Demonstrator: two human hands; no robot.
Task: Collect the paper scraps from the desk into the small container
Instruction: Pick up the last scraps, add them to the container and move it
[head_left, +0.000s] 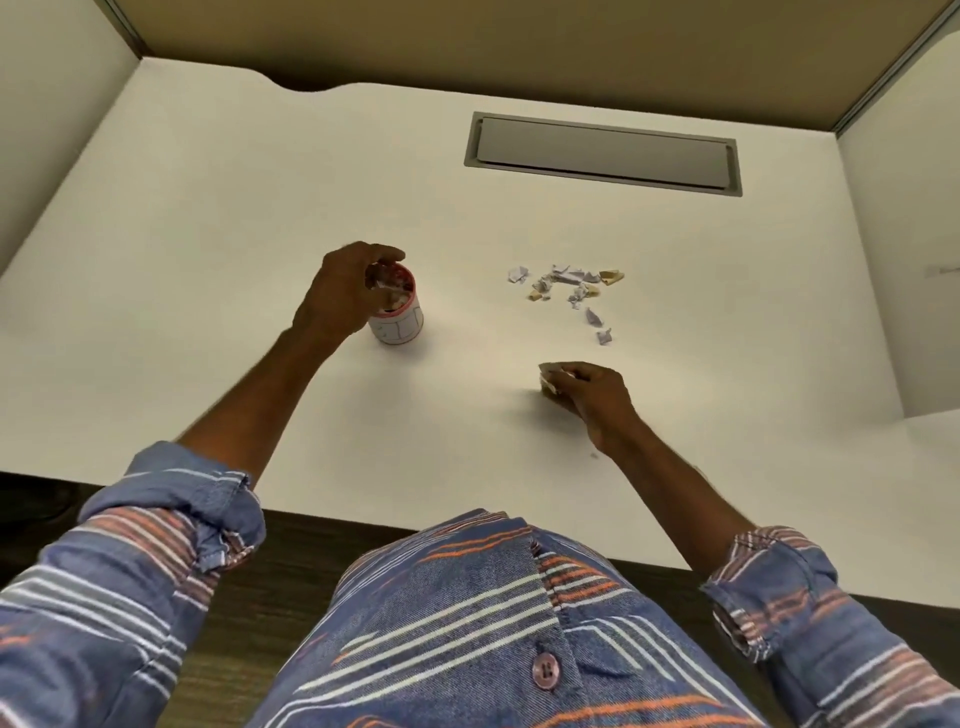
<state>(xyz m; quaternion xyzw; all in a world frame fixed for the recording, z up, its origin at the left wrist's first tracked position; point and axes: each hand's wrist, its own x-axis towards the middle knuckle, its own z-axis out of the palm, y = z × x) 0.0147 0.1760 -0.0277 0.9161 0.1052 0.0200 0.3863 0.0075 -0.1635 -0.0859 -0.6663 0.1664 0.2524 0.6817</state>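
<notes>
The white desk (208, 260) fills the frame. At centre left, the left hand (332, 296) curls over the small container (399, 317), fingers bunched above its opening. Lower right, the right hand (592, 395) pinches some scraps. The loose paper scraps (566, 288) lie right of centre.

Small container (399, 317): white cylinder with thin red line markings, red inner rim, upright on desk left of centre, open top, already has scraps inside. Paper scraps (569, 285): loose cluster of torn white and tan bits on the desk, well right of the container, a few trailing down toward the near side.
</notes>
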